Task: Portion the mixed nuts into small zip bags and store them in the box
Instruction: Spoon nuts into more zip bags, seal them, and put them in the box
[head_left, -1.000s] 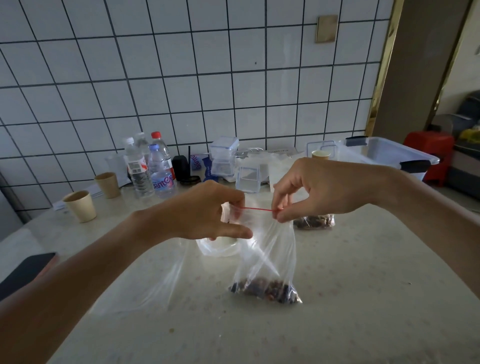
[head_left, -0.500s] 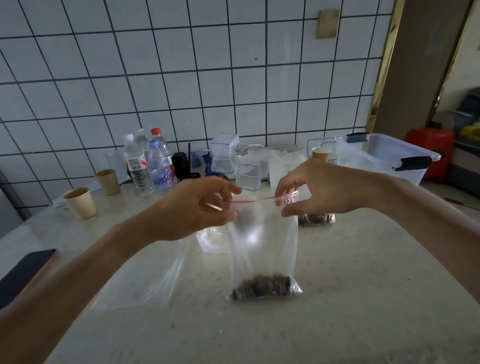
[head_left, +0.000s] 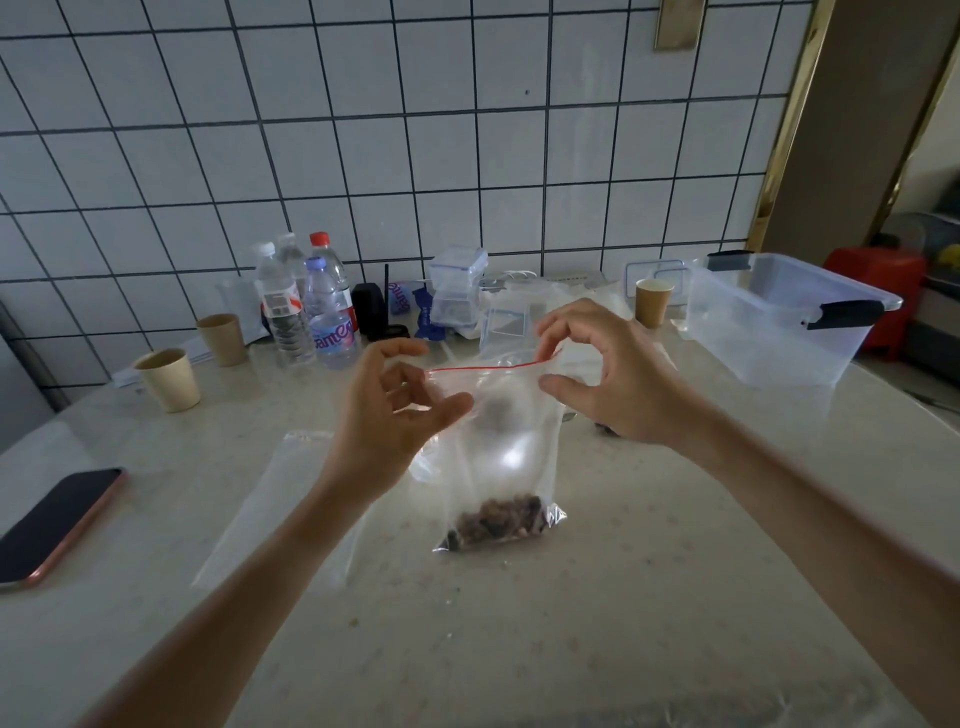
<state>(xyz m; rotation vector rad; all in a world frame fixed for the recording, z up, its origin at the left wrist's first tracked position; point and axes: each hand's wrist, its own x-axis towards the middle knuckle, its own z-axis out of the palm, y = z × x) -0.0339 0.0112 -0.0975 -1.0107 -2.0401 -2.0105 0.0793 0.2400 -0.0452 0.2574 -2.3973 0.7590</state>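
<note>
Clear plastic forms the small zip bag (head_left: 498, 457), which stands upright near the middle of the pale desk (head_left: 649, 597) with mixed nuts (head_left: 498, 522) heaped at its bottom. At the red zip strip's right end the right hand (head_left: 618, 374) pinches the bag's top, while the left hand (head_left: 395, 410) hangs loosely curled at the left end, fingers apart. Far right on the desk sits the clear box (head_left: 779, 332).
</note>
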